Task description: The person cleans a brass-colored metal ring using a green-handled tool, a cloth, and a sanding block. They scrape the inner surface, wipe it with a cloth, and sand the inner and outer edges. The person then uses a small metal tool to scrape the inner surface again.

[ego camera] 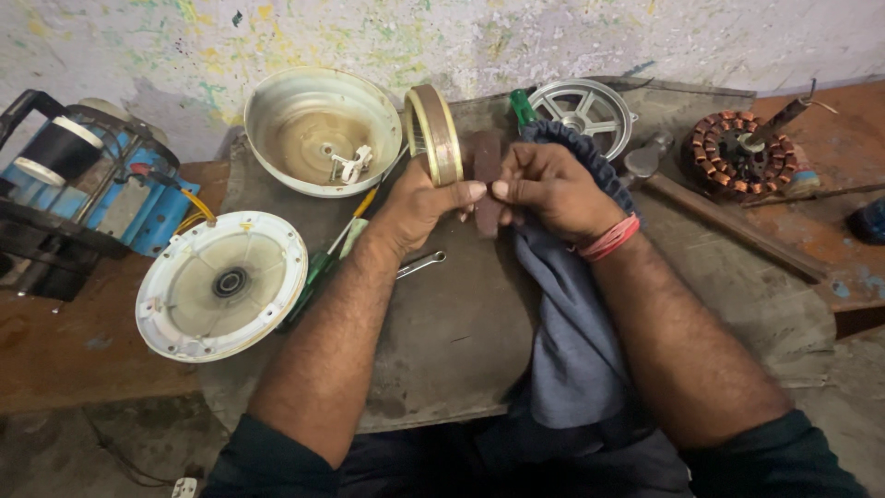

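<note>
Clutter fills the left and upper frame: a blue winding machine (pixel 88 184) at the left edge, a white motor end cover (pixel 221 286) beside a green-handled screwdriver (pixel 318 267), and a metal fan housing bowl (pixel 323 129) against the paint-speckled wall (pixel 553 37). At centre, over a bare grey slab (pixel 452 341), the left hand (pixel 419 198) grips an upright brass-coloured ring (pixel 433 134), while the right hand (pixel 548 189) pinches a dark brown strip (pixel 487 184), fingertips nearly touching. Right of them lie blue cloth (pixel 572 341), a spoked cover (pixel 583 111) and a copper-wound stator (pixel 742 152) on the rusty bench (pixel 830 240).
</note>
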